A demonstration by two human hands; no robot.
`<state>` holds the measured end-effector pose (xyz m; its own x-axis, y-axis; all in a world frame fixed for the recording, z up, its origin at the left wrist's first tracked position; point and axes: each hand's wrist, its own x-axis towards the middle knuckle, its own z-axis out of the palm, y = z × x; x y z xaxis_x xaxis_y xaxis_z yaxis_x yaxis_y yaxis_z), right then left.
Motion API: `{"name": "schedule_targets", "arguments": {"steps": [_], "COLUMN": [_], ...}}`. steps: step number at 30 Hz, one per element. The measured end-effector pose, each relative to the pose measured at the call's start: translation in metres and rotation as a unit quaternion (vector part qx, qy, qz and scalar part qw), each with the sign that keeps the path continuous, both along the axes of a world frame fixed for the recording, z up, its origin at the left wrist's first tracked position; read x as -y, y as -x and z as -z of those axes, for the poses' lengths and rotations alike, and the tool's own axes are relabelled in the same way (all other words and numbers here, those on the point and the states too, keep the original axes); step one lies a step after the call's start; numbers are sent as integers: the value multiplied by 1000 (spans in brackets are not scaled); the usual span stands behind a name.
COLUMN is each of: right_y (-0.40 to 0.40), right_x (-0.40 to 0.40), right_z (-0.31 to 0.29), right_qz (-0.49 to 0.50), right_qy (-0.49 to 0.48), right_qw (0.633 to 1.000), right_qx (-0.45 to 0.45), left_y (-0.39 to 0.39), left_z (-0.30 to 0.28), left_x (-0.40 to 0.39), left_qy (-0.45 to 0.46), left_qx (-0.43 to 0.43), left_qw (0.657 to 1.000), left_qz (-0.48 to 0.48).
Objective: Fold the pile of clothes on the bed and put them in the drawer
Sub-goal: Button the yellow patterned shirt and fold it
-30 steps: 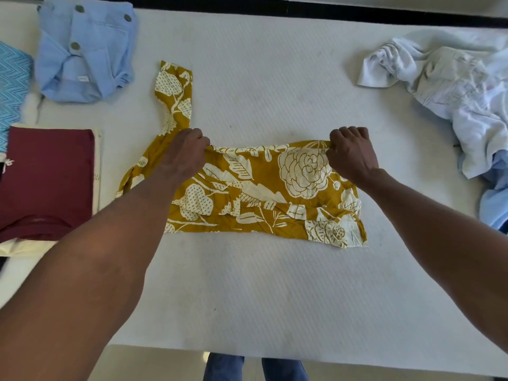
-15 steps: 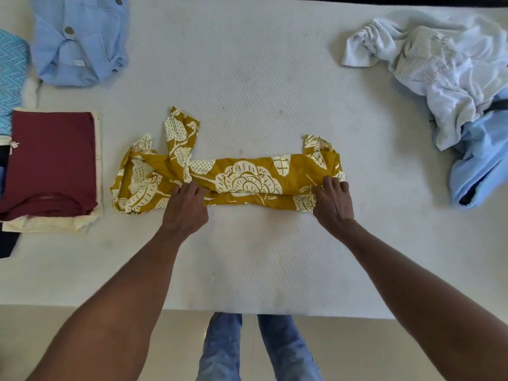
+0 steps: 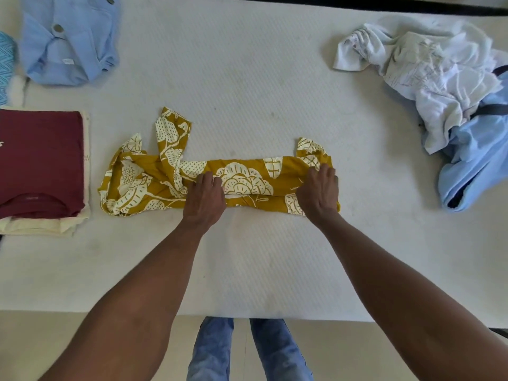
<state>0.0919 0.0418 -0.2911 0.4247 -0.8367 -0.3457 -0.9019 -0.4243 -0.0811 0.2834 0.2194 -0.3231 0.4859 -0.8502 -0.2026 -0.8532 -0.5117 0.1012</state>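
A mustard-yellow garment with a cream floral print (image 3: 247,177) lies folded into a long narrow band across the middle of the white bed (image 3: 247,257). Its left end is bunched, with a strap-like piece sticking up. My left hand (image 3: 204,199) rests flat on the band's middle, fingers pointing away from me. My right hand (image 3: 319,192) lies flat on the band's right end, fingers slightly spread. Neither hand pinches the cloth. An unfolded pile of white and light-blue clothes (image 3: 445,86) sits at the far right.
A folded maroon shirt (image 3: 41,160) on a cream one (image 3: 41,225) forms a stack at the left edge. A folded light-blue buttoned garment (image 3: 71,39) lies at the top left, beside a teal patterned cloth (image 3: 5,67). My jeans-clad legs (image 3: 247,350) stand at the bed's near edge.
Both hands pulled the garment's far edge toward me, halving it into a narrow band. They have since let go of the edge and now lie flat on top of it.
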Motion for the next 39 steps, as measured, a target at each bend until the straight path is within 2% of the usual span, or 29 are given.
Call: {"name": "schedule_targets", "arguments": {"steps": [2, 4, 6, 8, 10, 11, 14, 16, 17, 18, 20, 22, 24, 26, 27, 29, 30, 31, 32, 35, 36, 37, 38, 39], "right_y": [4, 10, 9, -8, -32, -42, -80, -122, -149, -174, -225, -266, -292, -310, -314, -317, -318, -316, -312, -279, -264, -248, -232, -215], "right_x": [2, 10, 11, 5, -9, -13, -19, -31, -42, -50, -63, -72, -75, -78, -79, -83, -89, -95, -107, -154, -171, -189, -204, -219], "right_z": [2, 7, 7, 8, 12, 13, 10, 2, -2, -7, -4, 6, 14, 25, 27, 24, 20, 13, 5, -22, -24, -25, -21, -14], "right_qz": [-59, 27, 102, 25, -114, -132, -3, -18, -36, -35, 32, 154, 265, 341, 357, 353, 335, 299, 245, -1, -95, -185, -265, -330], "right_qy": [-38, -71, -42, 8, -28, -55, -43, -29, -58, -102, -193, -268, -334, -373, -377, -355, -339, -318, -297, -194, -150, -114, -90, -83], "right_qw": [998, 996, 990, 999, 992, 989, 999, 997, 991, 982, 958, 922, 869, 815, 803, 806, 813, 824, 838, 885, 891, 894, 892, 888], "right_qx": [9, -39, -85, -31, 54, 48, 17, 67, 112, 153, 208, 234, 252, 283, 292, 316, 334, 361, 387, 424, 418, 393, 355, 308], "left_y": [5, 7, 7, -1, -14, -21, -49, -70, -81, -86, -95, -103, -104, -106, -108, -115, -121, -127, -134, -153, -160, -167, -173, -175], "left_z": [2, 4, 4, -1, -5, -7, -7, -4, -1, 2, 6, 10, 12, 15, 17, 21, 21, 20, 16, 0, -6, -13, -16, -19], "left_x": [-4, -6, -10, -16, -22, -25, -38, -48, -55, -59, -69, -76, -79, -84, -86, -86, -88, -87, -89, -95, -100, -107, -114, -121], "left_qy": [1, 23, 62, 105, 135, 144, 157, 169, 170, 168, 162, 167, 175, 176, 178, 175, 169, 169, 183, 230, 224, 202, 161, 112], "left_qx": [-6, -40, -37, -12, -8, -9, -18, -57, -84, -120, -211, -292, -324, -336, -349, -386, -417, -460, -511, -649, -683, -708, -724, -729], "left_qw": [999, 997, 995, 992, 986, 982, 973, 964, 959, 955, 934, 896, 874, 867, 860, 840, 820, 785, 733, 520, 462, 430, 434, 462], "left_qz": [-34, -67, -71, -74, -100, -119, -169, -199, -208, -214, -240, -290, -318, -323, -327, -338, -354, -378, -410, -506, -519, -522, -512, -493]}}
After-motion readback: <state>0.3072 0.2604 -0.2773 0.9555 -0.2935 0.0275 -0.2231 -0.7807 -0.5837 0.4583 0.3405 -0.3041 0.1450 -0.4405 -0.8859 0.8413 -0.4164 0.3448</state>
